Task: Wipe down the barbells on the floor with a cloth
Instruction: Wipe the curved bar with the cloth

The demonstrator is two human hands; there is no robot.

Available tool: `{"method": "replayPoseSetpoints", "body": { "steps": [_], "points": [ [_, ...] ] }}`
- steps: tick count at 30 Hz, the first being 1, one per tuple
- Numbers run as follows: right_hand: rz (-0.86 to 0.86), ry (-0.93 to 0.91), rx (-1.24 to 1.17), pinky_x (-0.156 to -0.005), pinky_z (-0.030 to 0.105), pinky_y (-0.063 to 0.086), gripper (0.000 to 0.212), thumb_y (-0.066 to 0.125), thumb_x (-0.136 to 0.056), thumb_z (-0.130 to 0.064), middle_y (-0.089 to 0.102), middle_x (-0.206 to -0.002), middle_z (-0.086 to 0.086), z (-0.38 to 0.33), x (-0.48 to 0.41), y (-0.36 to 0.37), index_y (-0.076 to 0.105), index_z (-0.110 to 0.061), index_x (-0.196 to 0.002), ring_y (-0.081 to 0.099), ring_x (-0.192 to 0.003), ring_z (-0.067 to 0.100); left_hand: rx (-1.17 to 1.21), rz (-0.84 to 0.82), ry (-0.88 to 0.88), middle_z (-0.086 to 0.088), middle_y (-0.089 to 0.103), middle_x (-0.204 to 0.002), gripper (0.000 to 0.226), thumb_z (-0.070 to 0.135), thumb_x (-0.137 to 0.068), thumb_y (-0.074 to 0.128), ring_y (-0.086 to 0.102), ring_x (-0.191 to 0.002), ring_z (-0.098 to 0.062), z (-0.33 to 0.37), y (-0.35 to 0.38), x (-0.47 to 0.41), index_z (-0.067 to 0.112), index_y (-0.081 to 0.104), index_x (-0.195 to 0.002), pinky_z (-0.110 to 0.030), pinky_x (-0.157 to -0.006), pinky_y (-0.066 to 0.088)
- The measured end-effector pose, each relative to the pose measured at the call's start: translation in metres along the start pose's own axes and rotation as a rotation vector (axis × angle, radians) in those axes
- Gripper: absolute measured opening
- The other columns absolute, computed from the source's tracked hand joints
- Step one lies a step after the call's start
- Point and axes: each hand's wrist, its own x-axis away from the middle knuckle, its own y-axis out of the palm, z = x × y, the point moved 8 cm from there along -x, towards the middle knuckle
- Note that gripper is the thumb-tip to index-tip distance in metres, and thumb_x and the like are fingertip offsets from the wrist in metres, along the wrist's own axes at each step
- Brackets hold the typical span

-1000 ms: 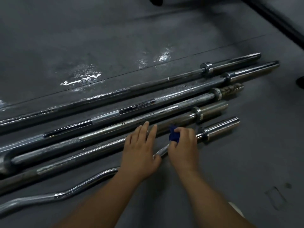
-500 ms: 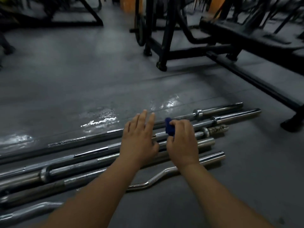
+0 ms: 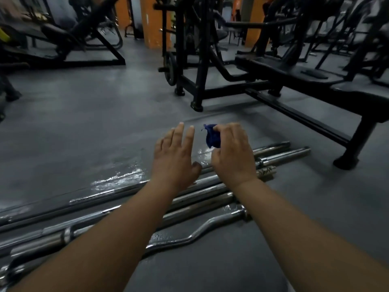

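Both hands are out over the bars [image 3: 210,187], which lie side by side on the floor [image 3: 84,127] running approx. 8 to 2 o'clock across the lower frame. R hand [image 3: 232,153] is bunched round a small blue cloth [image 3: 212,135]; the cloth pokes out at the hand's 10 o'clock, above the fingers. From this angle I can't tell if cloth or hand touches any bar; they look raised above them. L hand [image 3: 175,157] is flat and open, fingers spread a little, holding nothing, just at 9 o'clock of the R hand, thumb near the far bars. Nearest to the person is a curl bar [image 3: 210,225] w/ its wavy bend, then four or so straight bars beyond it, ends w/ collars at approx. 2 o'clock. Wet shine on the floor at 9 o'clock of the hands and along some shafts, plus a bright sheen on the curl bar, so I'd judge some wiping is done, but which bars are finished isn't clear. One sleeve end [image 3: 266,171] looks rusty or grimy, so prob. work left there and on the far bars. A black bench frame [image 3: 294,85] stands at 1 o'clock, well apart from the bars.
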Motion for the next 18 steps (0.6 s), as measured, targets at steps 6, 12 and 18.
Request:
{"method": "replayPoseSetpoints", "body": {
  "steps": [6,12,18],
  "points": [
    [-0.081,0.060,0.026,-0.086,0.044,0.047,0.045,0.061,-0.074,-0.006,0.052,-0.114,0.016,0.051,0.016,0.059,0.056,-0.004,-0.119,0.050,-0.100,0.033,0.036,-0.074,0.022,-0.004,-0.003,-0.166,0.098,0.052,-0.084,0.054,0.005,-0.151,-0.027,0.001,0.071,-0.023,0.026,-0.005,-0.158,-0.046,-0.120,0.012],
    [-0.162,0.132,-0.009,-0.091,0.039,0.045,0.048,0.057,-0.071,-0.004,0.052,-0.114,0.015,0.106,0.027,0.125,0.056,-0.003,-0.119,0.050,-0.103,0.031,0.032,-0.220,-0.027,-0.004,-0.004,-0.166,0.095,0.053,-0.088,0.052,0.004,-0.152,-0.027,-0.004,0.166,-0.028,0.026,-0.007,-0.157,-0.045,-0.121,0.007],
    [-0.276,0.180,-0.022,-0.083,0.040,0.050,0.047,0.063,-0.073,-0.002,0.052,-0.113,0.012,0.152,0.041,0.175,0.056,-0.005,-0.120,0.050,-0.099,0.027,0.028,-0.291,-0.075,-0.005,-0.002,-0.166,0.096,0.053,-0.087,0.052,0.006,-0.151,-0.027,-0.004,0.220,-0.042,0.025,-0.006,-0.157,-0.046,-0.120,0.010]
  ]
}}
